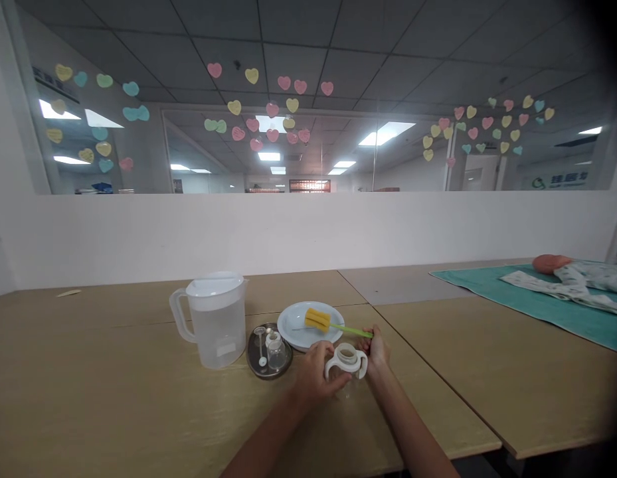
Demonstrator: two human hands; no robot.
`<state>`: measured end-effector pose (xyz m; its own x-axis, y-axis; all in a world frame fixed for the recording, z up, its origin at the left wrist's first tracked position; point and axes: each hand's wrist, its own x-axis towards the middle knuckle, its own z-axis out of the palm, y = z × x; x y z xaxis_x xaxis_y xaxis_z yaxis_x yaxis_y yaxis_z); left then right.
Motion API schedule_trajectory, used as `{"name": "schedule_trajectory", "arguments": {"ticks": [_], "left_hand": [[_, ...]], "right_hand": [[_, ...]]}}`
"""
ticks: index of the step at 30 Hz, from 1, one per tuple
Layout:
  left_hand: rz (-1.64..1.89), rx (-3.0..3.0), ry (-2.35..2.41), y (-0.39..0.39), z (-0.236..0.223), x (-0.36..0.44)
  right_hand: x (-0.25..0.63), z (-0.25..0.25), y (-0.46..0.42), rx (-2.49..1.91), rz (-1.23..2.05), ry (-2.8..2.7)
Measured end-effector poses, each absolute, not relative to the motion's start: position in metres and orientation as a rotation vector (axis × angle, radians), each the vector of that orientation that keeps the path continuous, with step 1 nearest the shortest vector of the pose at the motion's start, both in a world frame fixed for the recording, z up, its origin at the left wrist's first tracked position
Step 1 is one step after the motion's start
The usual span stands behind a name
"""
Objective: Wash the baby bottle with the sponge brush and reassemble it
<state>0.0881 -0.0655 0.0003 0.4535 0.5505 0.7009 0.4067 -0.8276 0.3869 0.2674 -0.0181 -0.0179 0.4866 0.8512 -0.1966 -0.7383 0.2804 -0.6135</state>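
Note:
My left hand (pixel 315 370) is closed around the near-left side of a clear baby bottle (pixel 347 365). The bottle has a white collar with two side handles, and its open mouth faces up. In my right hand (pixel 378 348) is the green handle of a bottle brush (pixel 318 320), pinched near its end. Its yellow sponge head points left, over a white bowl (pixel 311 342). My right hand is also close beside the bottle's right handle; whether it touches it I cannot tell. Left of the bowl, a round metal tray (pixel 269 373) carries a small glass jar (pixel 276 356) and white bottle parts (pixel 261 345).
A lidded clear plastic pitcher (pixel 218 325) with a handle stands left of the tray. A green cloth (pixel 480 279) with a clothed doll (pixel 582 272) lies at the far right. Seams cross the wooden table (pixel 139 398). Behind it rises a white wall with windows.

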Motion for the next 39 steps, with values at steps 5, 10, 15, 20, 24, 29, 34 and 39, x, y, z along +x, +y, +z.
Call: {"name": "schedule_trajectory", "arguments": {"ticks": [5, 10, 15, 20, 24, 29, 34, 39], "left_hand": [[1.546, 2.524, 0.785, -0.063, -0.003, 0.089], [2.135, 2.521, 0.732, -0.053, 0.011, 0.073], [2.219, 2.424, 1.112, -0.041, 0.02, 0.053], [2.206, 2.487, 1.214, -0.03, 0.019, 0.04], [2.161, 2.718, 1.208, -0.027, 0.02, 0.031], [2.105, 2.857, 1.154, -0.027, 0.023, 0.028], [2.112, 2.905, 1.104, -0.026, 0.022, 0.029], [1.987, 3.054, 1.045, -0.026, 0.022, 0.028]], "right_hand": [[0.274, -0.018, -0.017, -0.627, 1.121, -0.227], [0.278, -0.014, -0.023, -0.475, 1.157, -0.285], [0.275, -0.008, -0.028, -0.327, 1.233, -0.381], [0.265, 0.0, -0.031, -0.464, 1.166, -0.443], [0.264, 0.004, -0.033, -0.492, 1.019, -0.396], [0.268, 0.001, -0.032, -0.471, 1.021, -0.317], [0.268, 0.002, -0.033, -0.481, 1.013, -0.315], [0.267, 0.006, -0.037, -0.521, 0.9, -0.368]]}}
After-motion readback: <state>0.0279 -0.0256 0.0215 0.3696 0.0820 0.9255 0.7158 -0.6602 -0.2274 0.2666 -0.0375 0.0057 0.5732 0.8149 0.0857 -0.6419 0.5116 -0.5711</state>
